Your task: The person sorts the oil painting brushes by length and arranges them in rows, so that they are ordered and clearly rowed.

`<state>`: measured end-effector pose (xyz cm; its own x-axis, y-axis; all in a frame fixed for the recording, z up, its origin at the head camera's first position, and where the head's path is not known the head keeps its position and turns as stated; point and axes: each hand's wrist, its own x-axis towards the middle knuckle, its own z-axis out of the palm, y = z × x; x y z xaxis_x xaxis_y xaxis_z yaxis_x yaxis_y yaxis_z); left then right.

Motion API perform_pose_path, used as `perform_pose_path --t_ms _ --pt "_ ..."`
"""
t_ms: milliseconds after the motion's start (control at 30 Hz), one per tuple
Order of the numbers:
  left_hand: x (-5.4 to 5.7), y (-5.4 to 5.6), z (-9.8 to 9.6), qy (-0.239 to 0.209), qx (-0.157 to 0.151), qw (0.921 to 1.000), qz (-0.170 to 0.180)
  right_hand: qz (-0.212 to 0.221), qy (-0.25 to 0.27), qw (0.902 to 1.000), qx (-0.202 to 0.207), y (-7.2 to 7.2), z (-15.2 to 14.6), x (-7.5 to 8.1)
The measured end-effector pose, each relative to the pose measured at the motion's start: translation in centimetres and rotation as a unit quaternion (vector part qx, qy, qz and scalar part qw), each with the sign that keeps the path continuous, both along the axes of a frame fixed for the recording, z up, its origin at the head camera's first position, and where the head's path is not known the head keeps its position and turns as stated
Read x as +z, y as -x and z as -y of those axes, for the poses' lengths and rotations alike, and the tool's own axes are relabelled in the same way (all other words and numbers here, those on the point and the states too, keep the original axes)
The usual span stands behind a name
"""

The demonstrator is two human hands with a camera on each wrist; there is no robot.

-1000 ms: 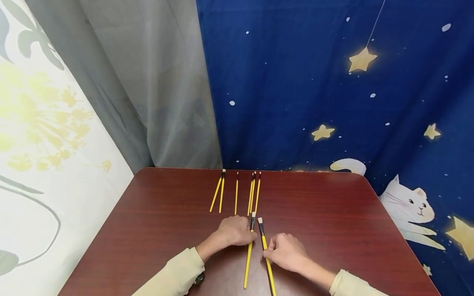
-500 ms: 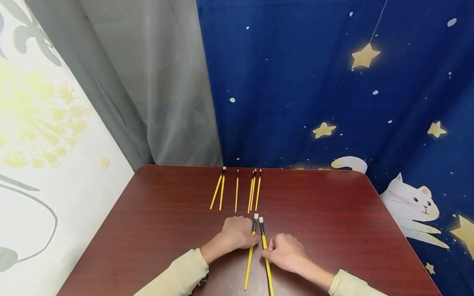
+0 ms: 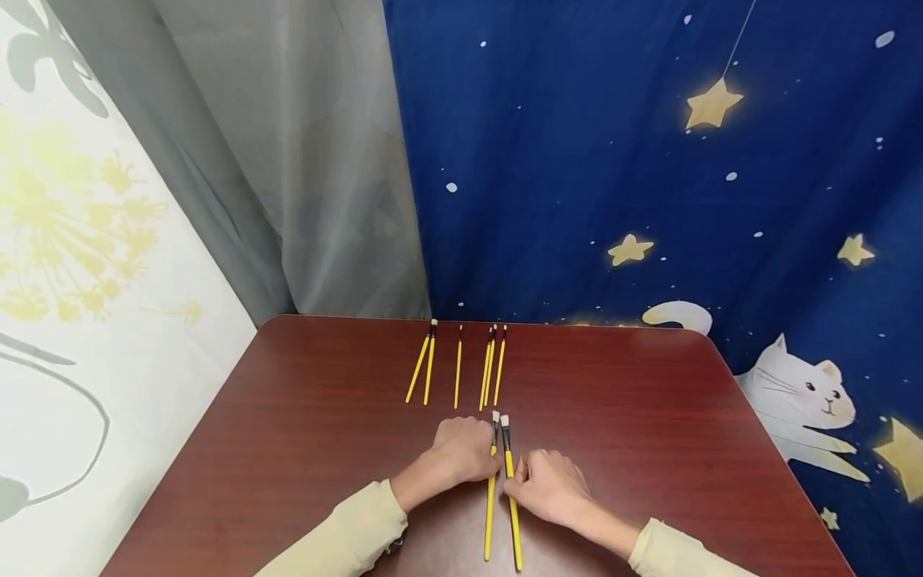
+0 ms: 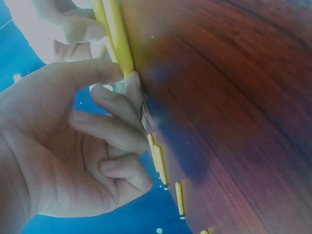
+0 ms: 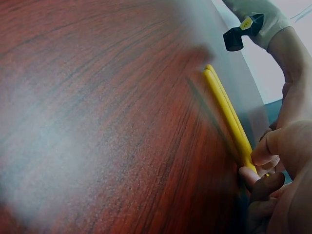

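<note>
Two flat paintbrushes with pale bristles, dark ferrules and yellow handles lie side by side near the table's middle, bristles pointing away. My left hand (image 3: 465,450) pinches the left paintbrush (image 3: 489,521) just below its ferrule. Thumb and fingers of my right hand (image 3: 551,487) grip the right paintbrush (image 3: 514,529) by its upper handle. A narrow gap runs between the handles in the head view; the bristle ends almost meet. In the right wrist view the yellow handles (image 5: 225,105) overlap above the tabletop, and the grip is partly hidden by the hand.
Farther back on the dark red table (image 3: 613,401) lie several thinner yellow brushes: a crossed pair (image 3: 430,369), a lone brush (image 3: 457,375) and a cluster (image 3: 487,373) to its right. Grey and blue curtains (image 3: 541,160) hang behind the table's back edge.
The right paintbrush has shifted left and away from the body. The left one's handle end has swung right, so both brushes now lie straighter and closer together. Both hands keep their grip.
</note>
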<state>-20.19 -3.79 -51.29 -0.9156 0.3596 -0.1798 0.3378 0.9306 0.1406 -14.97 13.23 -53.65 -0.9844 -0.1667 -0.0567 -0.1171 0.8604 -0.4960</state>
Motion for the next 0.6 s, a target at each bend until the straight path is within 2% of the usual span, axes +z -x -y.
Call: perform_pose_path --t_ms 333,600 --pt "0.32 0.33 0.29 -0.021 -0.004 0.9995 0.025 -0.013 -0.005 0.9999 0.004 0.24 0.15 -0.15" --pt "0.85 0.44 0.46 -0.032 -0.004 0.9988 0.037 -0.003 -0.009 0.9998 0.015 0.22 0.10 -0.06"
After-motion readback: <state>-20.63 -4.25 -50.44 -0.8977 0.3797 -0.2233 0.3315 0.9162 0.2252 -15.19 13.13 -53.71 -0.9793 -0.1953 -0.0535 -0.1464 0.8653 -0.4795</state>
